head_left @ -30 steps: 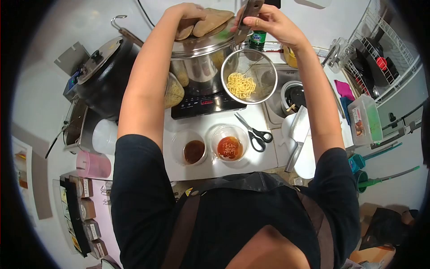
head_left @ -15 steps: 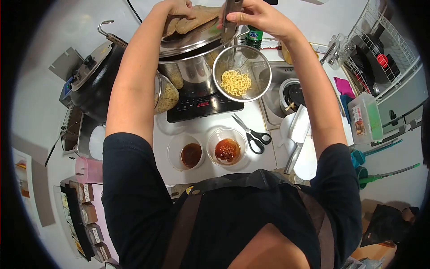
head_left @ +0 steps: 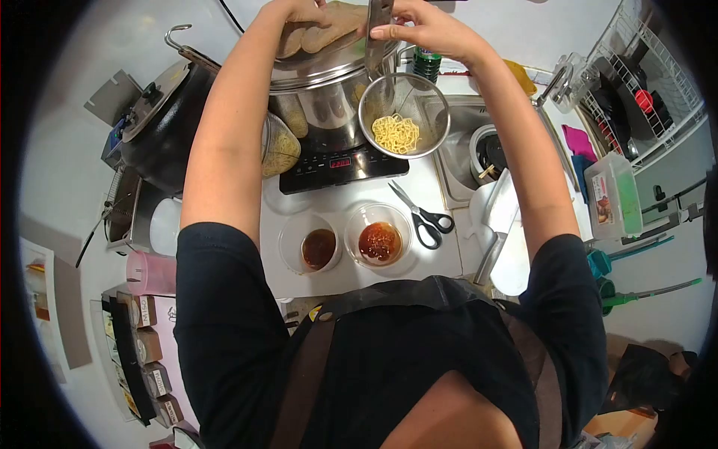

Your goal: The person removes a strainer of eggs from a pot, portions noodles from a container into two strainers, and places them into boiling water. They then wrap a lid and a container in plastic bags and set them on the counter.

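Shifted slightly toward the pot since a second ago, the round wire-mesh strainer (head_left: 404,116) with its yellow noodles (head_left: 396,133) is now held against the tall stainless steel stockpot (head_left: 329,108) above the black induction cooker (head_left: 340,166). Its flat metal handle is pinched in the right hand (head_left: 419,26). A tan cloth pad (head_left: 318,31) on the tilted steel lid (head_left: 329,63) is gripped by the left hand (head_left: 295,11). Steam could scald the forearms; a slipped lid could knock the strainer. Black-handled scissors (head_left: 422,217) lie nearby.
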